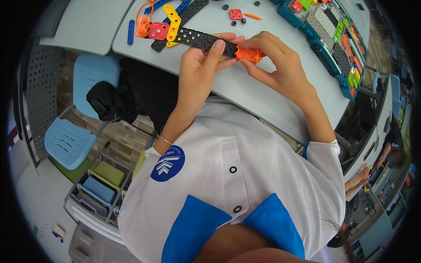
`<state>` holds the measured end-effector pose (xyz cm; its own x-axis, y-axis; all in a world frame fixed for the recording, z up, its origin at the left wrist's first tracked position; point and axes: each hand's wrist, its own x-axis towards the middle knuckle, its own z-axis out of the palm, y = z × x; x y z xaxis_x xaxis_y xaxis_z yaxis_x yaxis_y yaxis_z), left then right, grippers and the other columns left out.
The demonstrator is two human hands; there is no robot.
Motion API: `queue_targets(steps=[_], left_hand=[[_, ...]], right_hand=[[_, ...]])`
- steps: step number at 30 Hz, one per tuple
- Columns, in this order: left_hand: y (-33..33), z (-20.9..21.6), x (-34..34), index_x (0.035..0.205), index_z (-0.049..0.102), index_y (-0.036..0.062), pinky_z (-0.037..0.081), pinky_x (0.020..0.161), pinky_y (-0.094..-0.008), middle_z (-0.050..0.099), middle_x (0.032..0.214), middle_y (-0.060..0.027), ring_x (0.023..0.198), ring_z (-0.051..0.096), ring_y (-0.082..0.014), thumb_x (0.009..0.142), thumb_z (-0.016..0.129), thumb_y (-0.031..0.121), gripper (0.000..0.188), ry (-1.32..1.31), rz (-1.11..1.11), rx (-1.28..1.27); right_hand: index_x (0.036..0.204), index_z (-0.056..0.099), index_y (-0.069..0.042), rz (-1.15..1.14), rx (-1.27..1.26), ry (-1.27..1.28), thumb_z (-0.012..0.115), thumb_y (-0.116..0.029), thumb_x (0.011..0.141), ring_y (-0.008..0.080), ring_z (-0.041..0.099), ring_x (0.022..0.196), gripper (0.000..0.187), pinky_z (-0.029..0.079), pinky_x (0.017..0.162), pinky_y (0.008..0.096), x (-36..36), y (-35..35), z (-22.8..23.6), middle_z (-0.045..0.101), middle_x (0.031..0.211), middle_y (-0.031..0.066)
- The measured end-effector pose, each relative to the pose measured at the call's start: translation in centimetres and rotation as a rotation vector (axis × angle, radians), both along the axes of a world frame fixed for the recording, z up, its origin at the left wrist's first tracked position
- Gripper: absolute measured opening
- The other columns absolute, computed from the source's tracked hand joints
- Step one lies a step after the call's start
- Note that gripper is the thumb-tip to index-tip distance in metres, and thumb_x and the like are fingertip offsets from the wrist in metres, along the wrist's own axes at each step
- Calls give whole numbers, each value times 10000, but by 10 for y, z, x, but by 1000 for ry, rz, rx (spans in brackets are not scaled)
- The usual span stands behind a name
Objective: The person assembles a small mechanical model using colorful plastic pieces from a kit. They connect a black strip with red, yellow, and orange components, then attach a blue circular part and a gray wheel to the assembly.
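Note:
My left hand (206, 55) is closed round a long black perforated beam (197, 38), its thumb on top. At the beam's right end sits an orange connector piece (249, 54), pinched by the fingers of my right hand (278, 61). The beam's left end joins a bent yellow beam (172, 22) and a red plate (158, 31). An orange piece (142, 27) with a thin orange loop lies beside the red plate. Whether the orange connector is fully seated on the beam, I cannot tell.
On the white table (280, 94) lie a small red plate (235, 14), an orange pin (252, 16), several small black rings and a short blue beam (130, 32). A teal case (322, 48) of building parts stands at right. Blue chairs (70, 136) are at left; other people are at far right.

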<state>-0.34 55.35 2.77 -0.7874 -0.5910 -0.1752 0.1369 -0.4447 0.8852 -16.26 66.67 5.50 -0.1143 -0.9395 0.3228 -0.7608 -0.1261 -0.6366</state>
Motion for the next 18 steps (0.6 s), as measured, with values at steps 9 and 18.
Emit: queue_targets(steps=[9,18], left_hand=[[2,-2,-2,1271,581,-58,584,936,-315,679,1226,-194,1142,673,-218,1081,469,205,343,-30,9,-25],[6,-6,-3,1265,586,-49,572,962,-339,676,1226,-173,1147,668,-217,1095,427,225,359,-52,9,-8]], right_hand=[[1123,644,-46,0,4,54,757,-56,822,218,702,827,321,588,699,317,2,1,-5,626,1003,57],[1077,656,-46,-22,102,106,757,-30,823,268,701,865,274,583,732,348,8,5,-7,652,1056,72]])
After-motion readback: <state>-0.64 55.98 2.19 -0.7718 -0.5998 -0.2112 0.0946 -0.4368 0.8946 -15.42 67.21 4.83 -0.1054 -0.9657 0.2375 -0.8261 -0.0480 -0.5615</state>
